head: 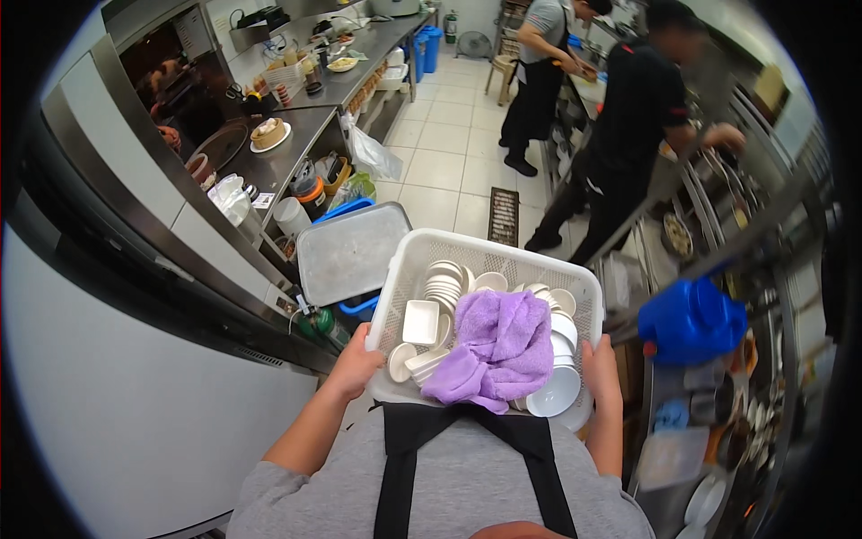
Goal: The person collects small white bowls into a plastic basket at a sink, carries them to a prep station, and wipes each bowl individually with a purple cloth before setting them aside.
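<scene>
A white perforated plastic basket (495, 244) is held level in front of my body. My left hand (358, 364) grips its left side, and my right hand (601, 364) grips the right side. A crumpled purple towel (504, 337) lies over the middle of the load. To its left are stacked white dishes (443, 281), a square white dish (421, 322) and white soup spoons (402, 362). White bowls (553, 391) lean along the right side. The towel hides part of the crockery beneath it.
Two people (539, 81) (626, 128) stand at the right-hand cooking line. A steel counter (296, 124) runs along the left, with a bamboo steamer (268, 133) on it. Below it are a grey lid (353, 252) and a green cylinder (326, 327). A blue jerrycan (693, 321) sits on the right shelving.
</scene>
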Action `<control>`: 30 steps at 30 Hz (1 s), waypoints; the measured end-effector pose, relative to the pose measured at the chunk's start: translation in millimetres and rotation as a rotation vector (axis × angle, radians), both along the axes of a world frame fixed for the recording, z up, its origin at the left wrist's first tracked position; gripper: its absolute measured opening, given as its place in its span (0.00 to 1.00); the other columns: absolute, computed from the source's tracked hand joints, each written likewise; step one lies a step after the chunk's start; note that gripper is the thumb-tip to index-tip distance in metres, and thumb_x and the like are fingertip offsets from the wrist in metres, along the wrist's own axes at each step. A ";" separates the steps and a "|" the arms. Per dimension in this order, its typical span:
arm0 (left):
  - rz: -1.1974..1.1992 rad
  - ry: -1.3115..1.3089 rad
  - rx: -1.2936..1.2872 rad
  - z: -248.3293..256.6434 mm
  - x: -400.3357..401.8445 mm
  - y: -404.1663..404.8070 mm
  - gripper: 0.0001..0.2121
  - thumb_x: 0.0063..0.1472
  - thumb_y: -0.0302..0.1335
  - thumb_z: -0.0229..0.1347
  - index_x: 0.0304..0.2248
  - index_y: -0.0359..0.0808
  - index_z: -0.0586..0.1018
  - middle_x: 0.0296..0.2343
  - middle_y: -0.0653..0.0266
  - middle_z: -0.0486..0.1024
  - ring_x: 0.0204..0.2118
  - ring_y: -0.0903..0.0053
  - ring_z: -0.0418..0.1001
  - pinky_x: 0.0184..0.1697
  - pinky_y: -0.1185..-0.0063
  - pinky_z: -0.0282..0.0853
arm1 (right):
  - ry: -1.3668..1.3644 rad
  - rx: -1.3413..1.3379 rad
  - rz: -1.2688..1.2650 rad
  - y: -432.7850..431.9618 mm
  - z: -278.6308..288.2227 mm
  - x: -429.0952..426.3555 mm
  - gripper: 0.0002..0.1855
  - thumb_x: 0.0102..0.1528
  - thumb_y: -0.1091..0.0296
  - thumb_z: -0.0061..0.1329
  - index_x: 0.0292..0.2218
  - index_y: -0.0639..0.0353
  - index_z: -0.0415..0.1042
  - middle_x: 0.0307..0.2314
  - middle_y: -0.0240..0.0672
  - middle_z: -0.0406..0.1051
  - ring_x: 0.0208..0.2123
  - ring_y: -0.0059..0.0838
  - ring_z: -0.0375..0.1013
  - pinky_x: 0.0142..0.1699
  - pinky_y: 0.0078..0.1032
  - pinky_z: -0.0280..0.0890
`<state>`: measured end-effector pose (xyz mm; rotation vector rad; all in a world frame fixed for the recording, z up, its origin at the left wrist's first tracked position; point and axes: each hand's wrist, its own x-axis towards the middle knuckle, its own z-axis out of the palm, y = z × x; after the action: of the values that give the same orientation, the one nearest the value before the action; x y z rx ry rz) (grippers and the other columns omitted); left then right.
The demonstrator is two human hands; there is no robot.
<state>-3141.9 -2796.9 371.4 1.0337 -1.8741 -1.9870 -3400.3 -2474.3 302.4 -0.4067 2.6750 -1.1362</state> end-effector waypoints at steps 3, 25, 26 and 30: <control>0.046 0.013 0.040 -7.5 -62.3 -20.5 0.26 0.44 0.13 0.45 0.47 0.32 0.63 0.40 0.58 0.68 0.43 0.73 0.67 0.46 0.79 0.62 | 0.012 0.017 0.045 -27.6 -8.4 -73.9 0.17 0.56 0.65 0.41 0.38 0.74 0.60 0.33 0.63 0.68 0.38 0.60 0.68 0.42 0.41 0.63; 0.013 -0.031 -0.142 -63.0 -573.3 -207.8 0.23 0.47 0.15 0.47 0.45 0.31 0.64 0.35 0.56 0.71 0.37 0.72 0.70 0.40 0.78 0.67 | -0.049 0.007 0.041 -216.5 -73.2 -576.0 0.18 0.56 0.65 0.42 0.37 0.76 0.60 0.34 0.63 0.68 0.39 0.58 0.68 0.43 0.41 0.62; 0.042 -0.035 -0.104 -60.6 -583.9 -212.8 0.24 0.47 0.14 0.48 0.46 0.31 0.63 0.36 0.55 0.71 0.38 0.72 0.70 0.41 0.78 0.67 | -0.018 -0.013 0.092 -230.7 -77.7 -603.4 0.17 0.56 0.66 0.41 0.37 0.75 0.61 0.34 0.62 0.68 0.39 0.57 0.69 0.43 0.40 0.63; 0.229 0.004 -0.058 -35.3 -604.3 -251.1 0.26 0.44 0.13 0.46 0.47 0.33 0.63 0.37 0.58 0.70 0.39 0.73 0.70 0.40 0.79 0.66 | -0.069 -0.074 0.234 -319.8 -55.1 -664.5 0.16 0.56 0.66 0.41 0.39 0.74 0.61 0.35 0.59 0.69 0.39 0.55 0.69 0.43 0.38 0.63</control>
<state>-3746.2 -3048.1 336.2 1.1690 -1.7133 -1.7943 -4064.8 -2794.1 247.3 -0.6616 2.4540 -1.1576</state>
